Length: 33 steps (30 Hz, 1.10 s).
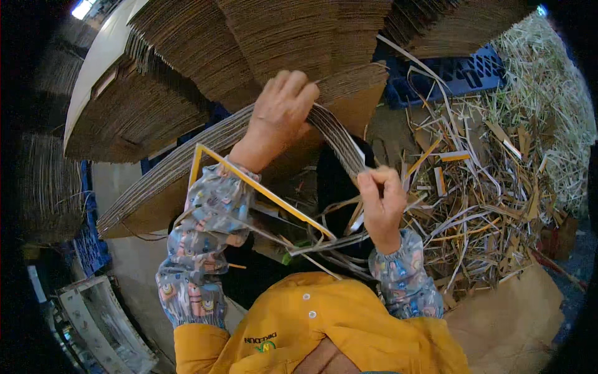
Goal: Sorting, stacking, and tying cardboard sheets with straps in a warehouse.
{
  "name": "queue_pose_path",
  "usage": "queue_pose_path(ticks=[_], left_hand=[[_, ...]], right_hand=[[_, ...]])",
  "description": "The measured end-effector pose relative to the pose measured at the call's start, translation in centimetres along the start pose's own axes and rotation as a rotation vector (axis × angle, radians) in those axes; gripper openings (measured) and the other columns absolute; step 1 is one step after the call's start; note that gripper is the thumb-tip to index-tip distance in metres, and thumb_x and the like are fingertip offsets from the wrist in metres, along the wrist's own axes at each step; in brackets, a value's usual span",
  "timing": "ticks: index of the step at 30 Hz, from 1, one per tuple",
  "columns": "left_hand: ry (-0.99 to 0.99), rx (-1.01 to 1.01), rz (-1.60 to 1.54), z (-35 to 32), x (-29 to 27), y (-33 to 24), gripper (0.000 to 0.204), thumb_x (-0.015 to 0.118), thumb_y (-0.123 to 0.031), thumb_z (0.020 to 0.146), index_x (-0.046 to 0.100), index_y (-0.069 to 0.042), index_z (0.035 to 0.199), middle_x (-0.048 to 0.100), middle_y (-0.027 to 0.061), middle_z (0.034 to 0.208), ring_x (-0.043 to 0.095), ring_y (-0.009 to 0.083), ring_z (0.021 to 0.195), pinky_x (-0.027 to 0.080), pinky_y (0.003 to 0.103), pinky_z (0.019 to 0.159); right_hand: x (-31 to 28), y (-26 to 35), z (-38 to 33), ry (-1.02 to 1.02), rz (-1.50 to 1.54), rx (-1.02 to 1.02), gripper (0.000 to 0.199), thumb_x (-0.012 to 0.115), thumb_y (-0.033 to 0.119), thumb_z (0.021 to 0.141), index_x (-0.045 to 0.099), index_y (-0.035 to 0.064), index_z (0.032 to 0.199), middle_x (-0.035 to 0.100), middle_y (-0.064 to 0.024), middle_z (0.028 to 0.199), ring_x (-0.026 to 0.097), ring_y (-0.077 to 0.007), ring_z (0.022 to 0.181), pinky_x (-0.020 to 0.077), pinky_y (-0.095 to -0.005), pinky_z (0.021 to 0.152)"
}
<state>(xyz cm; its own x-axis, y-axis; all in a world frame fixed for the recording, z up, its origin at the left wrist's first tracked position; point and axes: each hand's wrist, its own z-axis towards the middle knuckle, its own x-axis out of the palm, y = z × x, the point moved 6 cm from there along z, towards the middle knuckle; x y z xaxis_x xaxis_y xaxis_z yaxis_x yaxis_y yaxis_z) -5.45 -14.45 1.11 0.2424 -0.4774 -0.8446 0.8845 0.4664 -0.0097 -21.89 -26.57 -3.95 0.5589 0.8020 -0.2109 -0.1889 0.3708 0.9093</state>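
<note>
A stack of brown cardboard sheets lies in front of me, its layered edges fanned in a curve. My left hand is closed over the stack's near edge, knuckles up, its fingertips hidden. From under it a bundle of layered cardboard strips bends down to the right. Thumb and fingers of my right hand pinch the lower end of that bundle. A thin cardboard strip with a yellow edge, bent at a corner, hangs across my left forearm. Other loose strips dangle below my hands.
Taller cardboard stacks stand beyond my hands. A blue plastic pallet shows behind at the right. Cardboard scraps and strips cover the floor to my right, beside a heap of pale shredded strips. A grey metal frame lies lower left.
</note>
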Motion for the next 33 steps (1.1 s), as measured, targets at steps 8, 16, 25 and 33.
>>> queue_pose_path(ticks=[8,16,25,33], left_hand=[[-0.119,0.179,-0.167,-0.4,-1.5,-1.3,0.028,0.07,-0.016,0.057,0.05,-0.01,0.076,0.047,0.0056,0.08,0.051,0.0239,0.082,0.043,0.035,0.071],[-0.141,0.167,-0.183,-0.7,-0.5,-1.0,0.026,0.07,-0.024,0.07,0.049,-0.009,0.073,0.047,0.0073,0.077,0.051,0.0264,0.078,0.042,0.037,0.068],[-0.082,-0.023,-0.197,-0.4,-0.4,-0.3,0.044,0.075,-0.014,0.06,0.056,-0.007,0.099,0.055,0.0085,0.099,0.052,0.0291,0.095,0.044,0.037,0.082],[-0.014,-0.154,-0.072,-1.5,0.9,1.1,0.063,0.075,-0.008,0.057,0.056,-0.004,0.117,0.055,0.0086,0.119,0.05,0.0285,0.107,0.042,0.04,0.092]], right_hand=[[-4.3,1.5,4.5,0.354,0.122,-0.004,0.017,0.052,0.016,0.094,0.061,0.0018,0.093,0.057,-0.0054,0.079,0.052,-0.0106,0.067,0.0416,-0.0267,0.059],[0.3,-1.5,19.2,0.252,-0.533,-0.472,0.014,0.062,0.011,0.086,0.063,0.0012,0.096,0.059,-0.0136,0.091,0.059,-0.0292,0.082,0.0471,-0.0365,0.071],[2.2,-2.3,19.6,0.329,-0.824,-0.638,0.01,0.056,0.01,0.085,0.053,0.0013,0.082,0.053,-0.0166,0.086,0.054,-0.0367,0.081,0.0451,-0.0464,0.07],[1.7,1.3,13.1,0.769,-0.293,-0.289,0.012,0.058,0.011,0.086,0.056,-0.0013,0.084,0.055,-0.0149,0.08,0.056,-0.0328,0.073,0.0437,-0.0376,0.065]])
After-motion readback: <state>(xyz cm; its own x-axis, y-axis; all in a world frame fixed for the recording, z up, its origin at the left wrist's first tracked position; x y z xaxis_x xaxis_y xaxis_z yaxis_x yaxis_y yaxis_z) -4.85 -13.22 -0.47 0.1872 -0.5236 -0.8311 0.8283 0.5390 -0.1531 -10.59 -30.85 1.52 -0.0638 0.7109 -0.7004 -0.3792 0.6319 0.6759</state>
